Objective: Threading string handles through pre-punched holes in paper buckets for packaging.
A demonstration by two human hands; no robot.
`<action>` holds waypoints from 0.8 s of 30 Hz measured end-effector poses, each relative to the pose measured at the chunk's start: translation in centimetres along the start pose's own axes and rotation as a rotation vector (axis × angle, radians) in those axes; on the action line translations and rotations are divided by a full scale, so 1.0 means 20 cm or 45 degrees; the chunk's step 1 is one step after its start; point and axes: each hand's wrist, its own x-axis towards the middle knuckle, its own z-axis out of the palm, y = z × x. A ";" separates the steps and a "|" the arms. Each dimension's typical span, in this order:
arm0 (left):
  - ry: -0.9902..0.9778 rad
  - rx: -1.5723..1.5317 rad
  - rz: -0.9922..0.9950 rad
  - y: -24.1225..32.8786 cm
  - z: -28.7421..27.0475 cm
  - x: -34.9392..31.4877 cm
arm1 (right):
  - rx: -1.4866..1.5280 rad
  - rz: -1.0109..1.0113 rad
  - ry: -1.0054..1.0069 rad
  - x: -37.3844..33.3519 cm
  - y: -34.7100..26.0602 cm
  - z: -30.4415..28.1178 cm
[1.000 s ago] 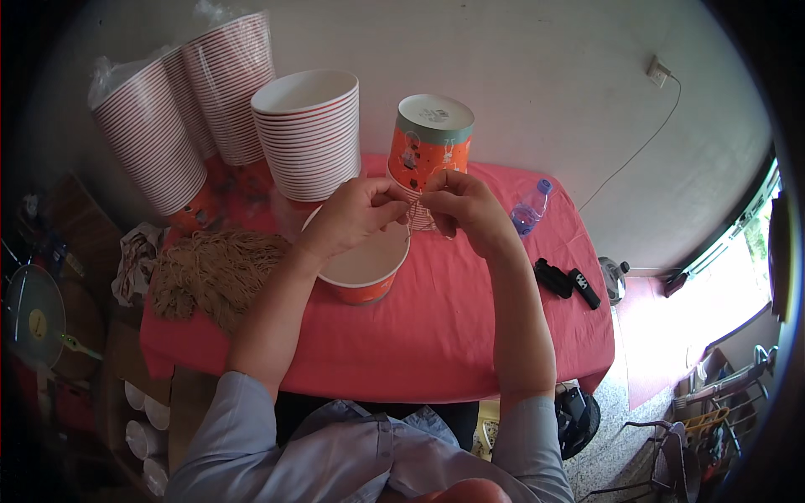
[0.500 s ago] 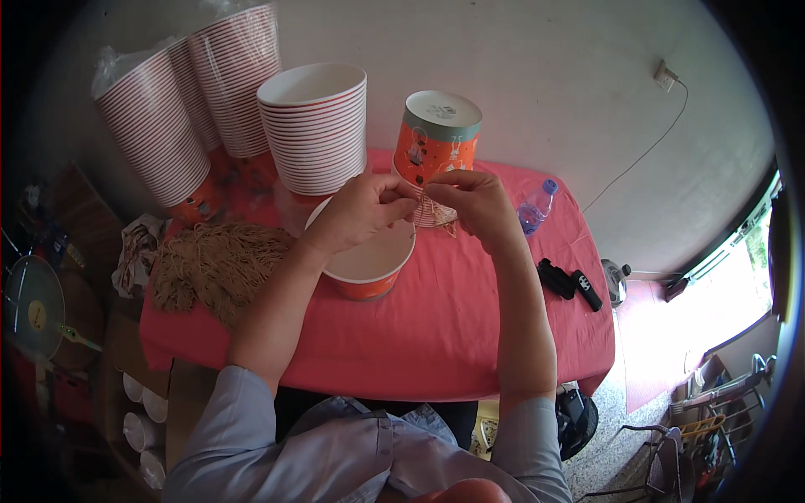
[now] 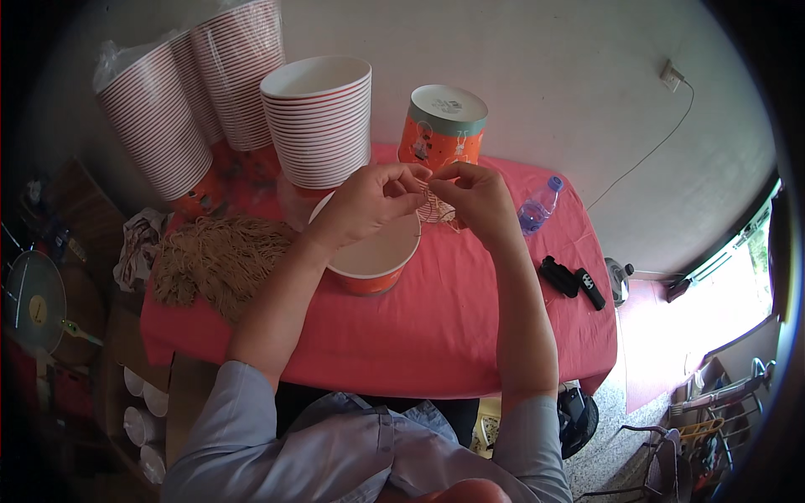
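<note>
Both hands up over red table (image 3: 436, 310), fingertips meeting. L hand (image 3: 369, 201) & R hand (image 3: 474, 193) each pinch narrow on thin pale string (image 3: 434, 201), held just above open paper bowl (image 3: 373, 256). String not yet fixed to bowl, looks like early stage. Pile of tan cord (image 3: 218, 260) left of bowl, untouched. Bowl stacks (image 3: 319, 126) behind; one upturned tub (image 3: 443, 126).

Three stacks of paper buckets (image 3: 323, 126); one plastic bottle (image 3: 537, 207); two black devices (image 3: 573, 280).
</note>
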 end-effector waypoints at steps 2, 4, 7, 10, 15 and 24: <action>-0.040 -0.205 0.078 -0.02 0.01 0.01 | 0.013 -0.008 -0.016 0.00 0.01 0.00; -0.083 -0.213 -0.032 0.01 0.00 0.00 | 0.026 -0.014 -0.033 0.01 0.01 0.01; -0.146 -0.250 -0.133 0.01 -0.02 0.00 | 0.015 -0.008 -0.033 0.01 0.01 0.01; -0.170 -0.280 -0.132 0.01 -0.02 0.00 | 0.061 -0.003 -0.007 0.02 0.03 0.01; -0.165 -0.277 -0.144 0.01 -0.02 0.00 | 0.103 0.002 -0.006 0.02 0.02 0.00; -0.108 -0.232 -0.204 0.02 -0.01 0.00 | 0.138 0.014 -0.020 0.03 0.04 -0.03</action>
